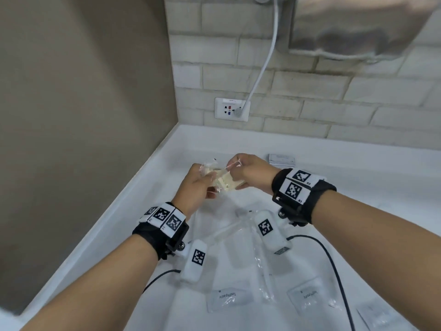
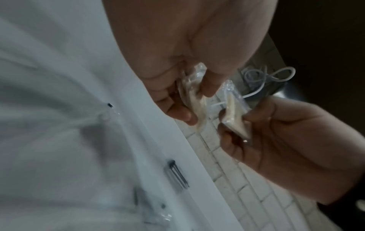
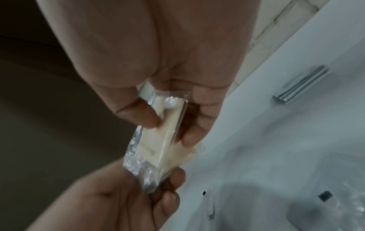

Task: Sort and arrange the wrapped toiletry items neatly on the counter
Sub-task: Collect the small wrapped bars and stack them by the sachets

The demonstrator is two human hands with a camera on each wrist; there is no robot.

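Sorting barely begun: left hand (image 1: 194, 185) and right hand (image 1: 250, 173) each pinch a wrapped cream packet (image 1: 220, 179) mid-air; toothpaste sachets (image 1: 229, 297) lie loose on the counter (image 1: 358, 168).

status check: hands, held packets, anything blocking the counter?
Left hand and right hand each pinch a cream packet, above the counter. Toothpaste sachets lie loose below. No obstruction visible.

The cream packet (image 3: 158, 140) is sealed in clear glossy crinkled plastic film, the bench (image 1: 334, 163) is smooth matt white, and the rear wall (image 1: 310, 91) is rough pale brick.
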